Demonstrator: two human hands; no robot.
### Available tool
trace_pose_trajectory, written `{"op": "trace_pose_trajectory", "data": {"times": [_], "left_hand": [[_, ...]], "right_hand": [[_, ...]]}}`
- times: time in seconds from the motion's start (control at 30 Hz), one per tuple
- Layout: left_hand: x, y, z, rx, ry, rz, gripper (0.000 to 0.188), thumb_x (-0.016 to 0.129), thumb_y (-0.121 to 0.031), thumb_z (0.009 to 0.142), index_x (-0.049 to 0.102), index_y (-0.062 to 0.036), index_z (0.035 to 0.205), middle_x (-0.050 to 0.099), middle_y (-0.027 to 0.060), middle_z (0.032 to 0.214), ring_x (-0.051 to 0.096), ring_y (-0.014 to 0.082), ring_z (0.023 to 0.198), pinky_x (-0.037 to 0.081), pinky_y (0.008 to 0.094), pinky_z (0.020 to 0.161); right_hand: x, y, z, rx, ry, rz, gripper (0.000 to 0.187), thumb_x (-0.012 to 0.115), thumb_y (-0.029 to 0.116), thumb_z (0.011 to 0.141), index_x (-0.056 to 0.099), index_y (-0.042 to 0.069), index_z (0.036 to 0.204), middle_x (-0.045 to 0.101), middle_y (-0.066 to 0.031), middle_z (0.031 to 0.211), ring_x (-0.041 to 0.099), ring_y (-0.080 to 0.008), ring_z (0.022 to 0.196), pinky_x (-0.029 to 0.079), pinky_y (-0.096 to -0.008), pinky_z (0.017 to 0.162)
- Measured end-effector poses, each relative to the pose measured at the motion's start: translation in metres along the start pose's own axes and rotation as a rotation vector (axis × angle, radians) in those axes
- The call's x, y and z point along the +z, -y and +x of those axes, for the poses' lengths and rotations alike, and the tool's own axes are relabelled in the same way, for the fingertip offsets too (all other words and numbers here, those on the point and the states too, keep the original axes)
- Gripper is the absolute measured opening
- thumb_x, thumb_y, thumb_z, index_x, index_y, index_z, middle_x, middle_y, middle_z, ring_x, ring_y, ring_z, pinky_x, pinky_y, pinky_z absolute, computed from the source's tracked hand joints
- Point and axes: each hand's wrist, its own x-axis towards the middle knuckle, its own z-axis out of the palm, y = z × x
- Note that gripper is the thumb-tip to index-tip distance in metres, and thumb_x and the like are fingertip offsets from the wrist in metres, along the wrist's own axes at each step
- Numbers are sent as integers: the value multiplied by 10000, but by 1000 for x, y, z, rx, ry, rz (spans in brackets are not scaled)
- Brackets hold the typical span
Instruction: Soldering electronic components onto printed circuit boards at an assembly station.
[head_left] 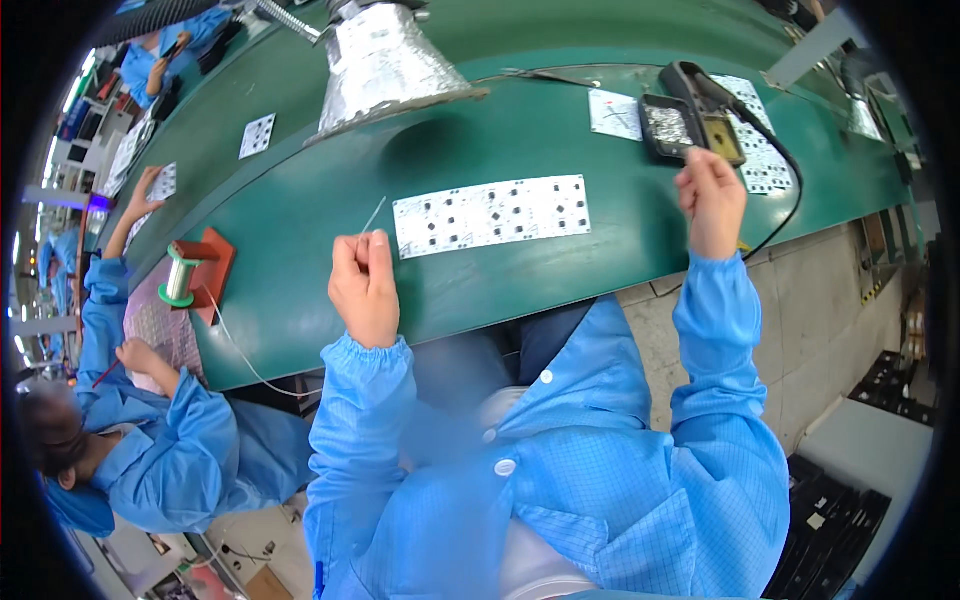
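Note:
My left hand [365, 290] is closed on a thin pale wire [375, 212], which looks like solder wire, its tip pointing up beside the left end of a white circuit board strip [490, 215]. That strip lies flat on the green bench, dotted with small black components. At the right, my right hand [712, 203] is pinched at the near edge of a black tray [668, 128] of small silvery bits. What its fingertips hold, if anything, I cannot make out. Behind them is a black soldering iron stand [690, 85], with a black cable [790, 160] looping toward my right wrist.
A green spool of wire [180, 278] sits on a red stand [215, 262] at the left. A foil-covered hood [385, 70] hangs over the bench. More boards [765, 165] lie at the right. On the left, a co-worker in blue [170, 450] reaches toward a small board [162, 183].

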Motion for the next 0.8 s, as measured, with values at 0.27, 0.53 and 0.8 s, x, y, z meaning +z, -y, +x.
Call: {"op": "trace_pose_trajectory", "data": {"times": [0.27, 0.53, 0.8], "left_hand": [[-4, 11, 13, -201, 180, -307, 242, 582, -10, 779, 347, -69, 795, 620, 97, 804, 472, 108, 550, 417, 239, 578], [-35, -1, 12, -355, 399, -935, 339, 601, 31, 772, 309, -132, 830, 555, 95, 811, 543, 140, 671, 438, 253, 581], [-46, -18, 6, -297, 408, -965, 345, 594, 37, 768, 302, -135, 838, 558, 106, 836, 551, 155, 682, 440, 258, 579]], "right_hand": [[72, -17, -55, -495, 267, -720, 121, 607, 121, 833, 631, 8, 867, 604, -67, 742, 572, -145, 639, 440, -249, 590], [57, -20, -46, -60, 402, -38, 132, 612, 103, 839, 610, -2, 919, 575, 10, 728, 435, -29, 570, 325, -164, 511], [50, -24, -38, -44, 519, 155, 139, 584, 83, 848, 557, -9, 948, 559, -5, 755, 463, -47, 557, 352, -172, 492]]}}
